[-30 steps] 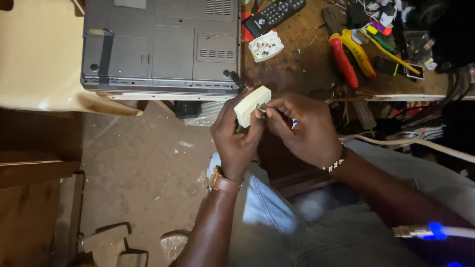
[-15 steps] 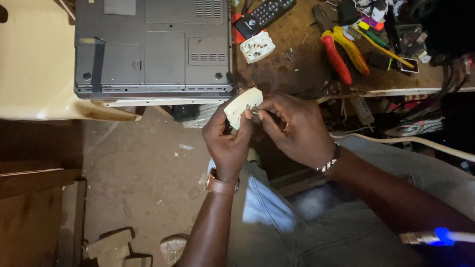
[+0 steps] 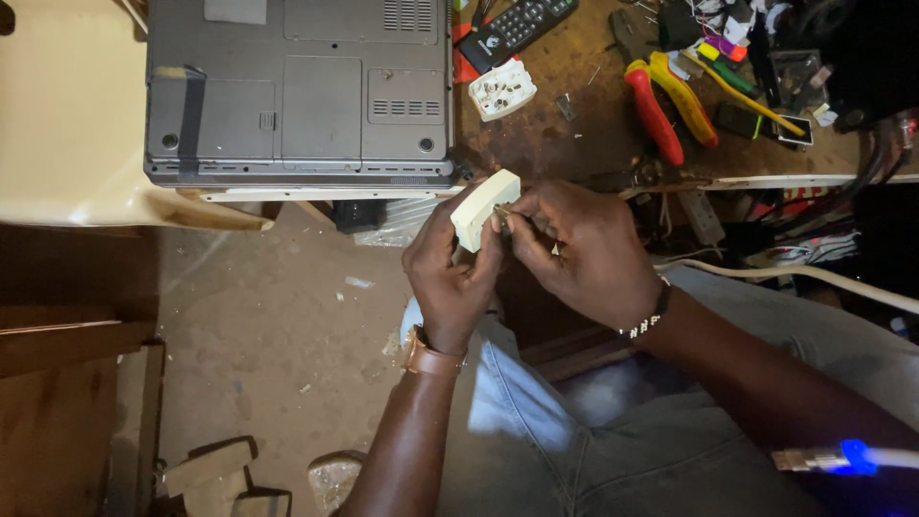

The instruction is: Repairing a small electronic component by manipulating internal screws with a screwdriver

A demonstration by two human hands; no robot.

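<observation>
Head view, looking down at both hands over the lap, in front of the workbench (image 3: 574, 144).

Left hand (image 3: 450, 273): fingers wrapped around a cream plastic plug body (image 3: 484, 208), thumb pressed on its lower side. The piece is held tilted, one flat face turned towards the right hand, probably so that face is open to work on. It sits in the air just below the bench edge, not resting on anything. A brown watch strap (image 3: 433, 358) is on this wrist.

Right hand (image 3: 584, 254): thumb and forefinger pressed together on a small dark metal part (image 3: 502, 214) that touches the cream piece at its near face. Whether this is a screw, a pin or a tool tip, I cannot tell; too small. Other fingers are curled in. A beaded bracelet (image 3: 651, 319) is on this wrist.

Surroundings: a grey laptop (image 3: 297, 91) lies upside down, partly on the bench and partly on a cream plastic chair (image 3: 72, 124). A second white plug half (image 3: 502, 90) lies open side up beside the laptop, metal parts showing inside, apparently kept near to hand. Red-handled pliers (image 3: 653, 113) and yellow-handled pliers (image 3: 685, 94) lie side by side to the right; a black remote (image 3: 522, 24) is at the top edge. A cable end with a blue light (image 3: 842, 458) lies on the right thigh.
</observation>
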